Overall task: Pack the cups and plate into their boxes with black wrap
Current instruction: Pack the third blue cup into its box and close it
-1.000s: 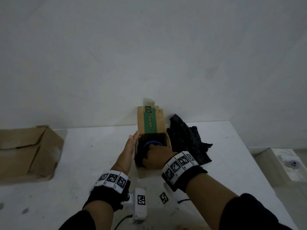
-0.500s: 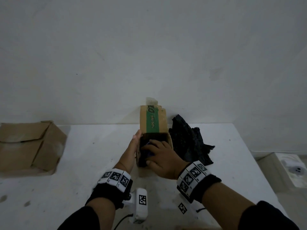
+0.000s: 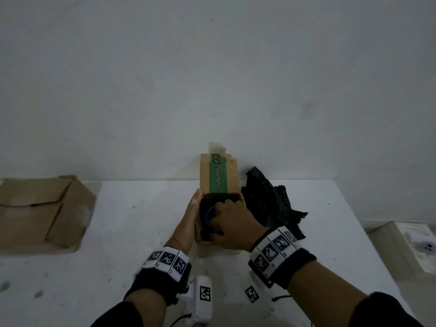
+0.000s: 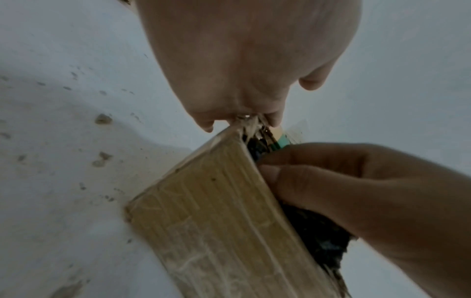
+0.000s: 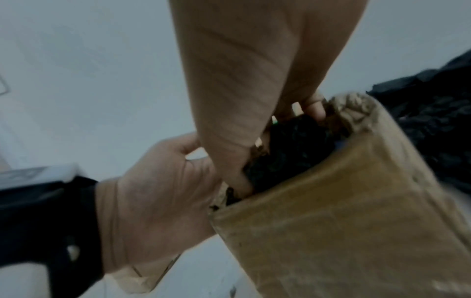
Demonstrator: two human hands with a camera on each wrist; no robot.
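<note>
A small cardboard box (image 3: 218, 178) with a green stripe on its raised flap stands at the back of the white table (image 3: 118, 232). Inside it sits a blue cup (image 3: 209, 214) bedded in black wrap (image 5: 293, 151). My left hand (image 3: 192, 208) lies flat against the box's left wall (image 4: 216, 221), fingers straight. My right hand (image 3: 231, 225) reaches into the opening from above. Its thumb and fingers are curled round the black wrap (image 4: 318, 238) over the cup. A loose pile of black wrap (image 3: 271, 204) lies just right of the box.
A larger brown cardboard box (image 3: 40, 213) lies at the table's left end. The wall runs close behind the small box. The table's right edge drops to a floor with a white device (image 3: 422, 246).
My right hand has moved from the box's front edge up over the opening and now hides most of the blue cup. The left hand has stayed against the box's side.
</note>
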